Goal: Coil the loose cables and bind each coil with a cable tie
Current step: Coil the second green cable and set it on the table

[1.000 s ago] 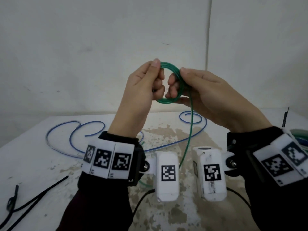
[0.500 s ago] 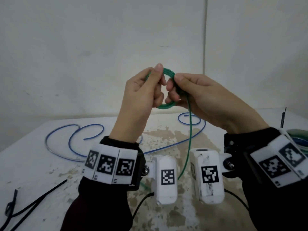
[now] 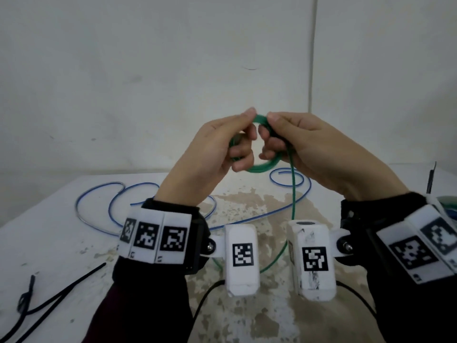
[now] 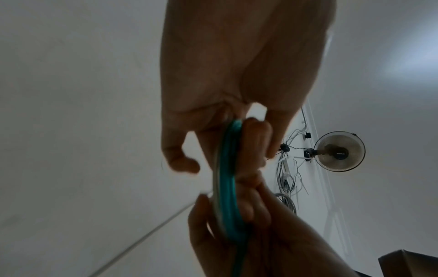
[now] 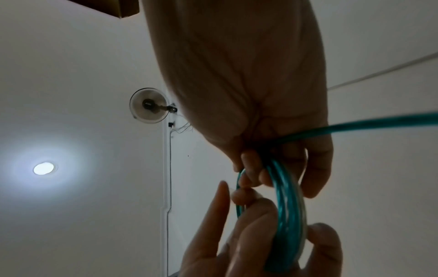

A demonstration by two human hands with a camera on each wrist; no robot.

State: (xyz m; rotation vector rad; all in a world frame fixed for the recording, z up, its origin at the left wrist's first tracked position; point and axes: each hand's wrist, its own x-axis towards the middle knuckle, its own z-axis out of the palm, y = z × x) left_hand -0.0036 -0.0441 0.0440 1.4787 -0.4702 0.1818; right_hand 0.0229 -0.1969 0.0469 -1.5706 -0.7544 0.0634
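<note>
above the table [image 3: 61, 233], you held both hands raised at chest height, wrists bent inward. your left hand [image 3: 217, 149] pinched the left side of the green cable [image 3: 262, 167] coil, thumb on top, and your right hand [image 3: 311, 149] gripped the right side with curled fingers. the loose end hung down between your wrists. a blue cable [image 3: 99, 194] lay on the table behind.

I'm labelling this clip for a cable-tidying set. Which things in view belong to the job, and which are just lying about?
Part of the job:
- green cable coil, held by left hand and right hand
- its loose tail hanging to the table
- blue cable, still uncoiled
- black cable ties

Lying about:
- wall fan
- ceiling light
</note>
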